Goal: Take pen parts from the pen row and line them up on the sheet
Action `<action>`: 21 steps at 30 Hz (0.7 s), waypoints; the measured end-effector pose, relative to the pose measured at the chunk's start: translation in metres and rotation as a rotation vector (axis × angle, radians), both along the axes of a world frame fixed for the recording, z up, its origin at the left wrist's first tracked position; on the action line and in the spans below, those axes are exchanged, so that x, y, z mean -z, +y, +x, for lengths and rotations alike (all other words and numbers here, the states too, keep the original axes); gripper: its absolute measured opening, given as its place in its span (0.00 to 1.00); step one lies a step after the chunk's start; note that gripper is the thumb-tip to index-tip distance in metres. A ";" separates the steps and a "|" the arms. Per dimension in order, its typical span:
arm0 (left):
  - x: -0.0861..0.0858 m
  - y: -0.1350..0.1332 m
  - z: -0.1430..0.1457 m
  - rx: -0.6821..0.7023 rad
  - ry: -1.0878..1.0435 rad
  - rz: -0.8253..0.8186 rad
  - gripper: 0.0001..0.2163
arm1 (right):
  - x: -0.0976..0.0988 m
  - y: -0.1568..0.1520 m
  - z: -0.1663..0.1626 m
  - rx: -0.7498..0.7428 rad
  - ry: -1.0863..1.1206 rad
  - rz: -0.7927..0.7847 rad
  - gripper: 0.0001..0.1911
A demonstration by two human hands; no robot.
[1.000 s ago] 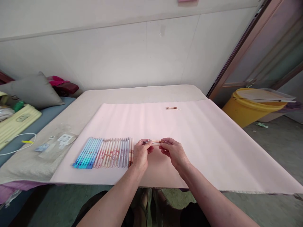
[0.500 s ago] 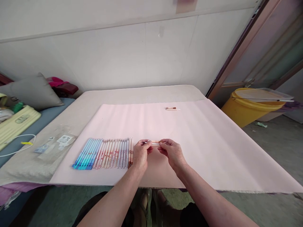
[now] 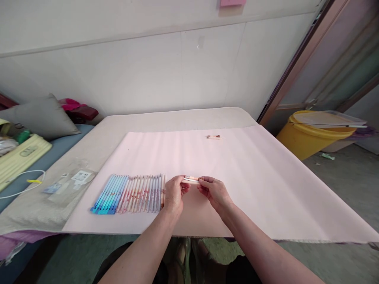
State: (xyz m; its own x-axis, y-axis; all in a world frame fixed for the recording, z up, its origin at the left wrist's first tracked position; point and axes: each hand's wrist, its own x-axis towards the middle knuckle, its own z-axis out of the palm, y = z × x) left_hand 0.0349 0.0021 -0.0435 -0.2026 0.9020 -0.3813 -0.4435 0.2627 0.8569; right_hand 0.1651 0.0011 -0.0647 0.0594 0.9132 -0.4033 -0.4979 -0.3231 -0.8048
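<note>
Your left hand (image 3: 174, 194) has edged leftward. Its fingers and your right hand's (image 3: 216, 192) grip the pale pen (image 3: 192, 181) crosswise, just below centre.

From head height, one camera looks forward and down across the pink sheet (image 3: 266, 197).
</note>
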 end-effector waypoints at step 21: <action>-0.011 0.003 -0.012 0.173 -0.129 -0.091 0.10 | -0.015 0.072 0.070 0.144 -0.124 -0.037 0.05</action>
State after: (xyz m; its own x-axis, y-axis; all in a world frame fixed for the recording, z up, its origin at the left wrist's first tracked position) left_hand 0.0225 0.0047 -0.0320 0.0076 0.8797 -0.4756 -0.4892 0.4181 0.7655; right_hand 0.2351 0.0728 -0.0502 0.2398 0.8762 -0.4180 -0.4386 -0.2864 -0.8519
